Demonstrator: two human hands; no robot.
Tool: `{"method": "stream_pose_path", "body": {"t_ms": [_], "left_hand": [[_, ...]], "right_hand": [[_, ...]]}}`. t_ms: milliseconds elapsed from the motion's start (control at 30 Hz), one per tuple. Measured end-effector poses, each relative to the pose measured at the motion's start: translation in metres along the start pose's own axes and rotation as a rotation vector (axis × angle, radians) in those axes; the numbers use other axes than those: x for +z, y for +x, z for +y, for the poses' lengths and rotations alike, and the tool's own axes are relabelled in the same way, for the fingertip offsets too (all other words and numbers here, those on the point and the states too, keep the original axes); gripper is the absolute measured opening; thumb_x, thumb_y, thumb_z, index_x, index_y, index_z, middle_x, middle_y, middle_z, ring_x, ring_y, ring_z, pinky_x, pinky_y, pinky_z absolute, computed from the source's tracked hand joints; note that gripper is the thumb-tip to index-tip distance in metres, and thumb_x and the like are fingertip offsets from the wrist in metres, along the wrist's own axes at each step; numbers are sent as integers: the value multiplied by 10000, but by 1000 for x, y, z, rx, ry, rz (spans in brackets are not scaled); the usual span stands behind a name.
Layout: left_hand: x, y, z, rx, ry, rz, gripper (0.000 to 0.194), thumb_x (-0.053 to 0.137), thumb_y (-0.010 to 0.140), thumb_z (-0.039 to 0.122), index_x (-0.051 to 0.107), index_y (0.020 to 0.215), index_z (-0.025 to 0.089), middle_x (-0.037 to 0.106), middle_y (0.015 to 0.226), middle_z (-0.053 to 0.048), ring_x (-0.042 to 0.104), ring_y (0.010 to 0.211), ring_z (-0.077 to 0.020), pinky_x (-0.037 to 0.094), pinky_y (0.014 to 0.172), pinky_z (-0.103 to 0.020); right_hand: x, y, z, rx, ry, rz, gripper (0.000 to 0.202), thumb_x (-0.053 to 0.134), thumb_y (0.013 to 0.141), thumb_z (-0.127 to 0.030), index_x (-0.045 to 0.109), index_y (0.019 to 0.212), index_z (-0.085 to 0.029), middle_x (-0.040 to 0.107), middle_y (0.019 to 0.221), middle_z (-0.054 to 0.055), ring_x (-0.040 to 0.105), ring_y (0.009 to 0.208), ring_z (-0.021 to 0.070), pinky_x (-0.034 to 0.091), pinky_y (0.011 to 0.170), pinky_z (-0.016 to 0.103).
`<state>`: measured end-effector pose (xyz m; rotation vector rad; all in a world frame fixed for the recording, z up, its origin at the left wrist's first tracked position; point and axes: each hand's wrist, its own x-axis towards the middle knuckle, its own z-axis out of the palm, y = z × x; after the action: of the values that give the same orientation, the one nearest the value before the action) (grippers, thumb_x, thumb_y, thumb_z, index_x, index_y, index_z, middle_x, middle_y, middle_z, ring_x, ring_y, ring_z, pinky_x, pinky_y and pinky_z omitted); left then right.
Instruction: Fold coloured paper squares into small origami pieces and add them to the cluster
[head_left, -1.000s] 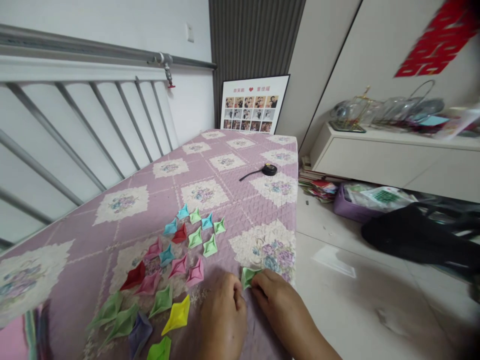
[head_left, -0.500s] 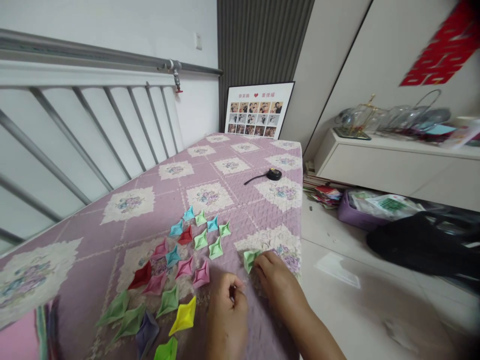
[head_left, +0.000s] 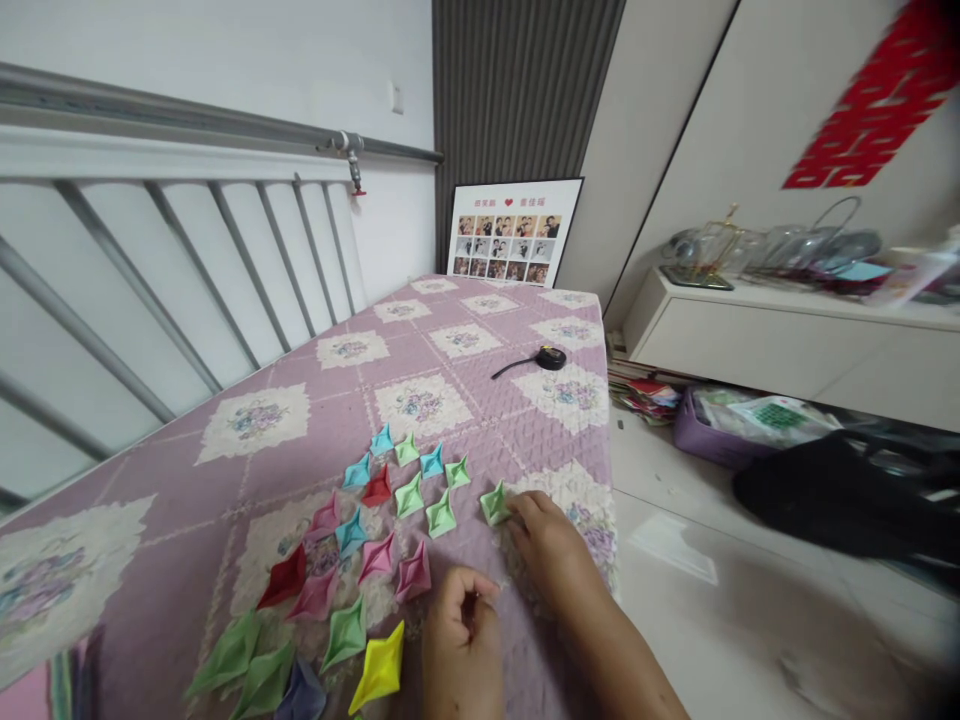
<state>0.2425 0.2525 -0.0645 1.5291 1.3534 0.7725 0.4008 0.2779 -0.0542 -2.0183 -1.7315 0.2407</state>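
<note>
Right hand point(head_left: 546, 543) is set over the quilted cover, fingertips against the right corner of a light green folded-paper piece point(head_left: 495, 503). Grip narrow; whether the corner is pinched or only touched cannot be told. The piece is laid on the pink-purple quilted cover with cream floral squares point(head_left: 330, 400), apart from the main group, to its right.

Left hand point(head_left: 463, 640) is placed near the bottom edge of the view, just right of a pink folded-paper piece point(head_left: 413, 575). Thumb and index finger are curled into a ring, grip narrow, nothing seen held; contact between the tips cannot be told.

Loose group of folded-paper pieces spread left of both hands: blue pieces point(head_left: 350, 535), more light green pieces point(head_left: 409, 495), red pieces point(head_left: 285, 577), other pink pieces point(head_left: 313, 597), duller green pieces point(head_left: 345, 633), a yellow piece point(head_left: 379, 668), a blue-purple piece point(head_left: 301, 690) partly cut off by the frame. Flat coloured sheets point(head_left: 30, 695) are seen at bottom left, blurred.

Black tape measure point(head_left: 552, 358) is left farther up the cover, dark strap pointing left. White photo board with black frame point(head_left: 517, 205) is propped beyond the far end. Purple plastic basket point(head_left: 709, 435) and black bag point(head_left: 817, 495) are on the floor, right side.
</note>
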Motion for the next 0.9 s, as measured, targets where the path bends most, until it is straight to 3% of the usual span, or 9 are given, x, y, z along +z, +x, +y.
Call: {"method": "stream_pose_path", "body": {"t_ms": [200, 500, 700, 900], "left_hand": [[-1, 3, -4, 11, -38, -10, 241, 404, 772, 65, 577, 799, 231, 611, 745, 24, 581, 705, -138, 442, 672, -196], [3, -2, 2, 42, -112, 33, 191, 406, 789, 110, 564, 793, 217, 626, 779, 10, 602, 781, -157, 449, 744, -240], [6, -3, 2, 13, -139, 27, 172, 405, 792, 127, 545, 787, 225, 598, 714, 27, 567, 682, -147, 424, 649, -236], [5, -4, 4, 22, -184, 62, 132, 435, 779, 162, 554, 768, 218, 599, 726, 14, 566, 713, -156, 418, 677, -230]], "right_hand": [[7, -6, -6, 89, 34, 121, 111, 546, 808, -245, 571, 903, -194, 597, 866, 47, 588, 755, 180, 422, 665, 264], [9, -2, -35, 222, -218, 54, 125, 582, 840, -315, 567, 898, -205, 627, 861, 42, 599, 762, 191, 346, 611, 264], [12, 3, -30, 185, -228, 60, 108, 570, 869, -300, 585, 918, -206, 636, 875, 35, 600, 786, 186, 351, 655, 270], [19, 9, -22, 176, -198, 87, 131, 601, 864, -301, 587, 949, -203, 636, 894, 26, 600, 797, 179, 347, 652, 262]]}}
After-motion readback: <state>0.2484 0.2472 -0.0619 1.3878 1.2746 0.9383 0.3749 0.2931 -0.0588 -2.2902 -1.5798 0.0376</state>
